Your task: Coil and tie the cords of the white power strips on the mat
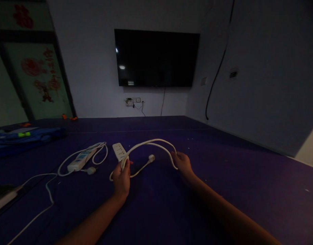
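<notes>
White power strip (119, 151), on purple floor (156, 211), just beyond the person's left hand (122, 178). White cord (156, 140), arched in air: left hand closed round it, right hand (182, 164) curled, pinching the loop's right side. Plug (151, 158), between the hands.

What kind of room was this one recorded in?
Probably a living room or similar indoor space, dimly lit: a large dark television hangs on the wall, red decorations mark the glass-like door, and purple flooring spreads below.
</notes>
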The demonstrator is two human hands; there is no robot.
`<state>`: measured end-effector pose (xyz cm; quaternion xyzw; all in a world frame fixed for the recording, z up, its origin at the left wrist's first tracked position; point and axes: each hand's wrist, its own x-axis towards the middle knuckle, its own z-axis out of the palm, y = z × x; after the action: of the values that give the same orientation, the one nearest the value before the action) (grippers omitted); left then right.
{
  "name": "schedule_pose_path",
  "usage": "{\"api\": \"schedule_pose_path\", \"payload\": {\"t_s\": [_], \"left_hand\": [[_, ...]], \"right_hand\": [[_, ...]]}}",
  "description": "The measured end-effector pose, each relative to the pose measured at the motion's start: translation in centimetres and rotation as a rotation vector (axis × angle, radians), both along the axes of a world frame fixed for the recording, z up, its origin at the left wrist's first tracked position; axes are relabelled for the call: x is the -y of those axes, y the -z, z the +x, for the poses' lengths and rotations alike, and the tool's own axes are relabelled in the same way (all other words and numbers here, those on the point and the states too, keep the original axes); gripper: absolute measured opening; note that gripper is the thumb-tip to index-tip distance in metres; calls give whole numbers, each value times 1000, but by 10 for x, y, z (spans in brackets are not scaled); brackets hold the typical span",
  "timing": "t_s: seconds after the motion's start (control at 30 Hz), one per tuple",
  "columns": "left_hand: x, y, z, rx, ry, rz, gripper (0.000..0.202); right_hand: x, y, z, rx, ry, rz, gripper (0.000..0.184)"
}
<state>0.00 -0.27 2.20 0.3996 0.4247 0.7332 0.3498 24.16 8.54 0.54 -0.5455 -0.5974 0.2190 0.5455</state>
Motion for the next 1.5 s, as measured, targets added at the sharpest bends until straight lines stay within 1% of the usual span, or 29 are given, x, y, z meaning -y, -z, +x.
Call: {"api": "schedule_pose_path", "payload": {"t_s": [0.03, 0.1, 0.17, 0.23, 0.37, 0.43, 0.53, 0.63, 0.67, 0.73, 0.8, 0.9, 0.97, 1.07, 1.2, 1.27, 1.33, 1.43, 1.5], "left_hand": [[-1, 1, 0, 12, -31, 18, 32], [-3, 1, 1, 34, -32, 43, 36], [-4, 1, 2, 67, 12, 49, 38], [-4, -1, 4, 98, 57, 48, 39], [-4, -4, 8, 184, 202, 15, 40], [-6, -5, 10, 242, 295, -8, 39], [-8, -5, 11, 348, 430, -32, 36], [-11, -5, 10, 469, 521, -52, 33], [-11, -5, 10, 507, 538, -63, 32], [-11, -5, 10, 563, 559, -96, 32], [-8, -7, 11, 589, 579, -139, 32], [-2, -10, 14, 622, 609, -199, 33], [1, -12, 16, 638, 597, -233, 32], [5, -13, 19, 637, 568, -249, 32], [5, -8, 22, 592, 660, -235, 37], [4, -5, 23, 545, 690, -210, 39], [3, -2, 24, 501, 705, -197, 40], [4, 1, 23, 456, 724, -212, 41], [5, 2, 22, 428, 727, -230, 41]], "right_hand": [[6, 0, -9, -24, -44, 0, 45], [18, 1, -25, -79, -118, -8, 46], [29, 1, -37, -135, -177, -15, 47], [39, 1, -45, -138, -238, -33, 46], [50, 6, -58, -58, -372, -20, 43], [55, 9, -62, 4, -440, -44, 43], [62, 11, -67, 133, -522, -43, 42], [71, 8, -70, 276, -602, -10, 39], [74, 7, -72, 337, -602, 13, 39], [80, 4, -74, 466, -538, 103, 37], [85, 2, -77, 552, -471, 214, 33], [90, -1, -78, 606, -390, 313, 31], [92, -2, -78, 622, -355, 343, 31], [91, -3, -75, 658, -369, 344, 33], [86, -2, -72, 715, -389, 294, 41], [83, 0, -70, 708, -410, 276, 45], [80, 3, -70, 689, -416, 259, 47], [77, 8, -70, 687, -373, 222, 52], [75, 9, -71, 693, -373, 197, 53]]}}
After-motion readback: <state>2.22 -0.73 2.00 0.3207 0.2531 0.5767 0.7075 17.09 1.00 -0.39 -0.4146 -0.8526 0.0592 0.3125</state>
